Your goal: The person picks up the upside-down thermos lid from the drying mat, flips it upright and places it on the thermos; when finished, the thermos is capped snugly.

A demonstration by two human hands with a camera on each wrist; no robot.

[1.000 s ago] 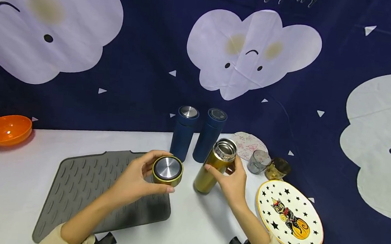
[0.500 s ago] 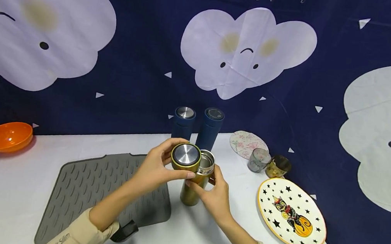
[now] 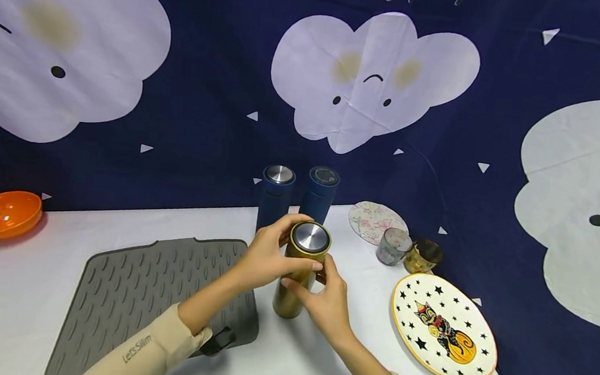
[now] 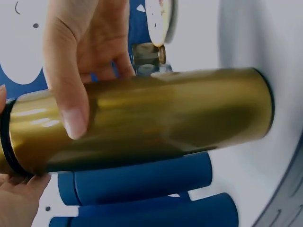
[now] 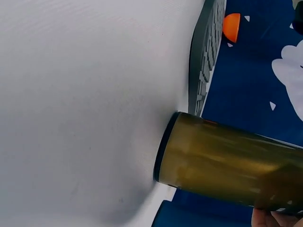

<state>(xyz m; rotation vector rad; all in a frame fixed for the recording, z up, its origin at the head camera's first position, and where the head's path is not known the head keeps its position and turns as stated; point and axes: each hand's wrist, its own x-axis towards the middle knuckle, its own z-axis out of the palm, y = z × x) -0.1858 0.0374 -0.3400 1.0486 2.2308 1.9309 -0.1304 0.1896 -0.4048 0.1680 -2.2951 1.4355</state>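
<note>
Two sleeves reach in from the near edge of the white surface [image 3: 27, 306]. The right hand [image 3: 324, 303] wraps around the gold bottle [image 3: 290, 294] and holds it upright, near the middle of the surface, just beside the gray mat [image 3: 135, 292]. The left hand [image 3: 264, 256] curls around the gold lid [image 3: 309, 242], which sits on the bottle's top — the step looks like putting the lid on. It likely needs turning until it is tight, with the bottle kept steady. To the right lies a star plate with a cat [image 3: 443, 328]. Farther back stand two blue bottles [image 3: 299, 196], two small cups [image 3: 407, 251] and a flowery plate [image 3: 374, 221]. An orange bowl [image 3: 0, 213] sits far left — by the cloud curtain [image 3: 368, 80].
</note>
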